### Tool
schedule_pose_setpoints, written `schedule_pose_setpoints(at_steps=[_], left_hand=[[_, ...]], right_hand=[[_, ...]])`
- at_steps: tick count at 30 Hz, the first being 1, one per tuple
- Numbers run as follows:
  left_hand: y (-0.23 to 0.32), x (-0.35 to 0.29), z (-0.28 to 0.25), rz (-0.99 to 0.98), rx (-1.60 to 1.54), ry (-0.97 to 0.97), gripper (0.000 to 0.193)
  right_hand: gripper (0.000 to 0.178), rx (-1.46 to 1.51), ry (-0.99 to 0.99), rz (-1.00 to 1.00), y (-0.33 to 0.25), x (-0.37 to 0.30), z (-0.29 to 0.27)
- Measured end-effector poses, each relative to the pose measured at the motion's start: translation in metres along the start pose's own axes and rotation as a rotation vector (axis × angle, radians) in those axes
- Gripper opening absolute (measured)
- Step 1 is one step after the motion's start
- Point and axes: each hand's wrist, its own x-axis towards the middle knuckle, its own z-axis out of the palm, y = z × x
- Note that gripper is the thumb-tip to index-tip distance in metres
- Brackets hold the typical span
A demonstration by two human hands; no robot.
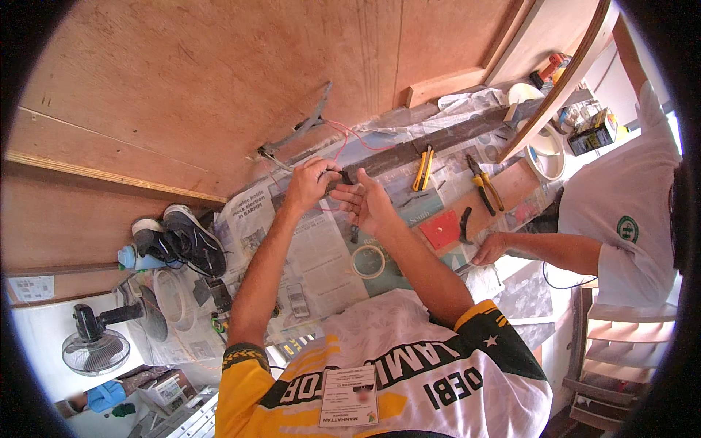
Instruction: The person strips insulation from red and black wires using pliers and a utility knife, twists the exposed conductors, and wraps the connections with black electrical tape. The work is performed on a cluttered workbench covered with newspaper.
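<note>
My left hand [309,184] pinches a small dark strip-like piece [345,177] whose kind I cannot make out. Close beside it, my right hand [371,206] has its fingers stretched and apart, the thumb near the strip's end; whether it touches is unclear. A thin red wire [352,131] loops from the wooden panel down behind my hands. On the panel above them, a grey cable [301,130] sticks out. Right of my hands lie a yellow utility knife [423,168] and yellow-handled pliers [485,182]. Below the right hand sits a roll of tape [367,250].
Newspaper [321,255] covers the work surface. Dark shoes [191,239] stand at left, above a black fan [95,343]. A co-worker's hand [491,248] rests at right near a red sheet [441,229] and a curved black piece [465,225]. A curved wooden edge [558,80] crosses the upper right.
</note>
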Motion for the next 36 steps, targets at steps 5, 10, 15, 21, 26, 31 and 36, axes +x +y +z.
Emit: schedule_pose_setpoints(at_steps=[5,10,15,21,26,31,36], left_hand=[[-0.001,-0.009,-0.001,0.038,-0.021,-0.003,0.013],[-0.005,-0.020,-0.002,0.070,0.007,-0.090,0.013],[-0.021,-0.027,0.006,0.109,0.129,-0.069,0.017],[-0.014,-0.010,0.004,-0.057,0.120,-0.102,0.017],[-0.017,0.004,0.007,0.119,0.194,-0.028,0.017],[-0.012,0.005,0.006,0.137,0.089,-0.048,0.016],[0.001,0.005,-0.003,0.023,0.025,-0.093,0.020]], right_hand=[[0.046,-0.119,0.063,0.019,-0.002,0.046,-0.024],[0.033,-0.496,0.127,-0.161,-0.028,0.061,-0.018],[0.029,-0.954,0.156,-0.565,-0.054,0.068,0.002],[0.018,-1.428,-0.001,-1.354,-0.037,0.007,0.008],[0.024,-1.644,-0.207,-1.603,0.001,-0.005,-0.040],[0.037,-1.919,-0.278,-1.468,0.048,-0.029,-0.061],[0.054,-2.046,-0.223,-1.363,0.062,-0.052,-0.071]])
